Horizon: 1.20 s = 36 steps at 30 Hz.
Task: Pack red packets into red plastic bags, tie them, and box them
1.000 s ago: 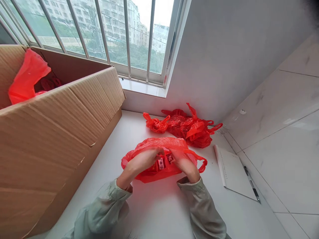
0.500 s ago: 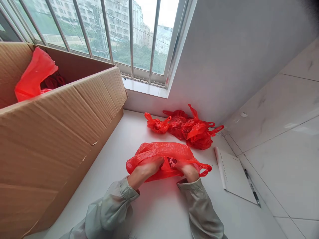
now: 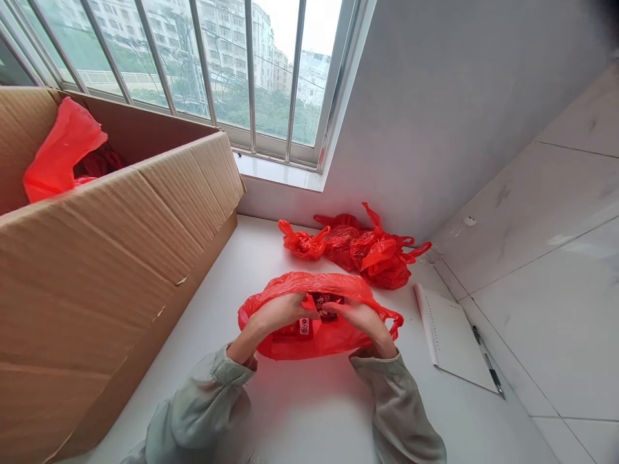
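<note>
A red plastic bag (image 3: 290,281) lies open on the white table, with both my hands inside its mouth. Between my fingertips is a small dark red packet (image 3: 323,303) with pale print. My left hand (image 3: 278,312) has thumb and forefinger apart at the packet's left side. From the right, my right hand (image 3: 362,317) pinches the packet with its thumb across the near side; its other fingers are partly hidden. Below my left hand, a brighter red packet (image 3: 304,327) with a white label shows in the bag. The bag's looped handle (image 3: 394,322) sticks out beside my right wrist.
Several knotted red bags (image 3: 382,258) sit against the wall. A large cardboard box (image 3: 120,225) on the left holds more red plastic (image 3: 62,151). At right lie a spiral notebook (image 3: 457,338) and a pen (image 3: 488,362). A barred window (image 3: 217,71) is behind.
The bag's mouth has widened, and the packets inside show more. My hands have opened outward from deeper in the bag, and my left forearm has shifted left.
</note>
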### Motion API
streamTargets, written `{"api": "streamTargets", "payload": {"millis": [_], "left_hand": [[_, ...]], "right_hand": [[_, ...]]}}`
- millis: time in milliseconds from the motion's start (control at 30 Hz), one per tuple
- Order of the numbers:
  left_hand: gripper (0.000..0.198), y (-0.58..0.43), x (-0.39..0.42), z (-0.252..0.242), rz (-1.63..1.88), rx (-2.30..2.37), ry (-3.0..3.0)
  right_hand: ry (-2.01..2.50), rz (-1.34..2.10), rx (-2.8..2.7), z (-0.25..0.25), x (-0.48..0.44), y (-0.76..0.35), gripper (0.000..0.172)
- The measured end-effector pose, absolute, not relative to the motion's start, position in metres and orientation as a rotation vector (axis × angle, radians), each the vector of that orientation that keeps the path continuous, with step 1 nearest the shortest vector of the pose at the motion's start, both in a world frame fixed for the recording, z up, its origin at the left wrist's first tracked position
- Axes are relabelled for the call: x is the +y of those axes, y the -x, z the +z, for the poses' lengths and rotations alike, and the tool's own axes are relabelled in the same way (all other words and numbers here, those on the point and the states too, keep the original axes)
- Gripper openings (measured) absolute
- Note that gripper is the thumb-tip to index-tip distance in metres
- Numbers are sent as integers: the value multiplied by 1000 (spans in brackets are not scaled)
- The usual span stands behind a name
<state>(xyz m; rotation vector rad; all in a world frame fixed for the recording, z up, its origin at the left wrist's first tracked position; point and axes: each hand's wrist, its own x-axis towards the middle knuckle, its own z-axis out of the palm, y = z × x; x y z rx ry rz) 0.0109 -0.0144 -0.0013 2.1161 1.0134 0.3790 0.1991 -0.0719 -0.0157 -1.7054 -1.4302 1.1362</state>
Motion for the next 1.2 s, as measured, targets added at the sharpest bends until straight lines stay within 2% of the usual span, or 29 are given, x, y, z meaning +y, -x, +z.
{"api": "streamTargets", "payload": {"millis": [133,233,333,633,800,1033,1200], "left_hand": [[19,-11,-14,13,213,968,-2005],[15,-14,-14,17,261,814,-1894],[11,-16,-14,16,334,666,-1795],[12,-15,-17,18,311,715,-1984],[17,-13,-15,23,297,641,-2073],[13,-9,-9,16,350,645,-1994],[13,-8,-9,15,376,694,-1962]], "right_hand": [[1440,1183,-1329,-3,-72,-202,25],[1237,1261,-1271,-2,-71,-203,25],[1282,1273,-1279,-1,-71,-203,26],[1353,1289,-1136,-17,-63,-208,42],[1402,1408,-1028,-26,-59,-212,38],[1421,1199,-1105,-15,-65,-206,37],[1329,1235,-1251,-3,-67,-199,31]]}}
